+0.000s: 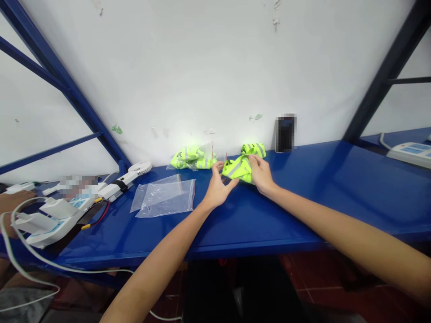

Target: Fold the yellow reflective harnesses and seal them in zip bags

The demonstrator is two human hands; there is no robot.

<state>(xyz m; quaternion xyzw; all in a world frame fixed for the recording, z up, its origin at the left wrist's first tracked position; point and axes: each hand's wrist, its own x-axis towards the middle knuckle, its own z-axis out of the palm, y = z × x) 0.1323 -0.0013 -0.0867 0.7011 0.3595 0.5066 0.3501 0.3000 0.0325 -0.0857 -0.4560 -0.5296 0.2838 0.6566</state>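
Note:
A folded neon-yellow reflective vest (238, 168) with grey stripes is between my two hands over the blue table. My right hand (261, 174) is closed on its right side, thumb and fingers pinching the fabric. On the left edge, my left hand (218, 186) curves round it, with the thumb at the lower edge and the fingers higher up. A short red strip like a bag's zip shows beside the left fingertips; how far a clear bag covers the vest cannot be made out. Just behind lies another rolled yellow vest (254, 149).
Bagged yellow vests (191, 158) lie against the wall, left of my hands. Flat clear zip bags (168, 197) rest nearer. Further left are a white fan (139, 168), a power strip (50, 231) with cables, and another person's hand (15, 206). A dark phone-like object (285, 133) leans on the wall.

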